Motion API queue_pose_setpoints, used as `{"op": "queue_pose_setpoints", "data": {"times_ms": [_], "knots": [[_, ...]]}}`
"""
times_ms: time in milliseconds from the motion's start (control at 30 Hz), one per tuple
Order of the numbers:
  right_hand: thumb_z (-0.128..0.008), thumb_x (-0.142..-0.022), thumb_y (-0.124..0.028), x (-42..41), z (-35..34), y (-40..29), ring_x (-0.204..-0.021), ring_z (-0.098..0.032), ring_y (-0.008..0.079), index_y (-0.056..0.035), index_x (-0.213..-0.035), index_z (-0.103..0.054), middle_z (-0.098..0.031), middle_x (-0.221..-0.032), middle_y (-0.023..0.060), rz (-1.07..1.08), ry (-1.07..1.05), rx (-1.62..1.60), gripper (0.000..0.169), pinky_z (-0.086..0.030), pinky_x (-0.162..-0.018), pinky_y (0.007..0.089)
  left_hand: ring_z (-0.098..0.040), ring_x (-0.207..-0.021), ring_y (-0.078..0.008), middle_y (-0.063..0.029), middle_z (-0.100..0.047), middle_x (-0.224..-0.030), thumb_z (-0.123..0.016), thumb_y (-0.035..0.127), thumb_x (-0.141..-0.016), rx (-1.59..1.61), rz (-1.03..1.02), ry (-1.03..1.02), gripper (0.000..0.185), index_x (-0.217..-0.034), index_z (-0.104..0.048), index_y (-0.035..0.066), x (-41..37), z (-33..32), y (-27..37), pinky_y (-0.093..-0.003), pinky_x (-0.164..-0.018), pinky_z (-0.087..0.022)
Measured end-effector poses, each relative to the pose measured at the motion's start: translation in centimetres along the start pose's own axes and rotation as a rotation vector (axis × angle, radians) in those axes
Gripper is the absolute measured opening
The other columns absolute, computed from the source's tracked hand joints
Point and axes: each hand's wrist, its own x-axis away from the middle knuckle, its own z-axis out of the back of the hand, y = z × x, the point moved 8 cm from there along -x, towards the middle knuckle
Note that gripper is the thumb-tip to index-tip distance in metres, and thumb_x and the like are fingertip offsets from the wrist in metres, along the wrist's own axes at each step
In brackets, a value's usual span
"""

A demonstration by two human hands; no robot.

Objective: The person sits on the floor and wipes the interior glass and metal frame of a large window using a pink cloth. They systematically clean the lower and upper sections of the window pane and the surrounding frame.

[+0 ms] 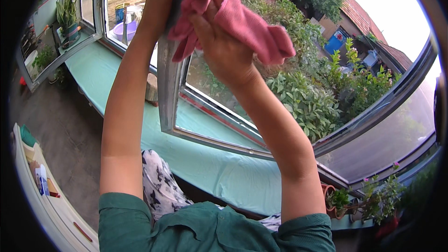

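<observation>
A pink cloth (241,21) is bunched in my right hand (224,47), in front of the upright frame of an open window sash (168,87). Part of it hangs over the back of that hand, and its left folds lie against or just before the frame. My left hand (159,3) is raised at the left edge of the same frame, near the top of the picture; its fingers are mostly hidden, though it appears to hold the frame. Both arms reach up over a ledge with a light green cover (238,175).
Another open sash (64,54) is at the left, with a potted snake plant (67,17) behind it. A round wooden block (152,89) sits on the ledge. Potted plants (337,199) stand at lower right. A white cabinet top (57,217) with small items is at lower left.
</observation>
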Motion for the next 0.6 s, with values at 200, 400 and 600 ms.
{"op": "queue_pose_setpoints", "data": {"times_ms": [200,400,600], "knots": [[-0.048,-0.089,-0.009,14.8,-5.6,-7.7,-0.071,-0.06,0.0157,-0.0016,-0.103,-0.049,-0.059,-0.081,0.0063,-0.959,-0.512,-1.562,0.016,-0.051,-0.054,0.0264,-0.055,-0.093,-0.02,-0.0138,-0.059,-0.1,-0.033,0.044,-0.091,-0.086,-0.031,0.072,0.052,-0.109,-0.054,0.0,-0.7,0.0,0.1,-0.03,-0.082,-0.041],[-0.052,-0.088,-0.015,30.2,-5.8,-18.6,-0.068,-0.059,0.0155,-0.0035,-0.101,-0.048,-0.056,-0.076,0.0051,-1.371,-0.77,-1.878,0.017,-0.052,-0.059,0.0275,-0.052,-0.093,-0.0201,-0.0145,-0.058,-0.102,-0.028,0.055,-0.09,-0.19,-0.085,0.145,0.067,-0.11,-0.053,-0.004,-0.2,0.2,0.5,-0.0303,-0.087,-0.037],[-0.049,-0.079,-0.011,32.3,-3.3,-20.2,-0.088,-0.056,0.028,-0.0067,-0.108,-0.051,-0.054,-0.094,0.011,-0.265,-0.909,-0.992,0.03,-0.047,-0.076,0.0353,-0.05,-0.097,-0.0204,-0.0138,-0.056,-0.108,-0.026,0.063,-0.087,-0.191,-0.075,0.15,0.078,-0.114,-0.051,-0.006,-0.9,-0.5,0.1,-0.0299,-0.09,-0.033]]}}
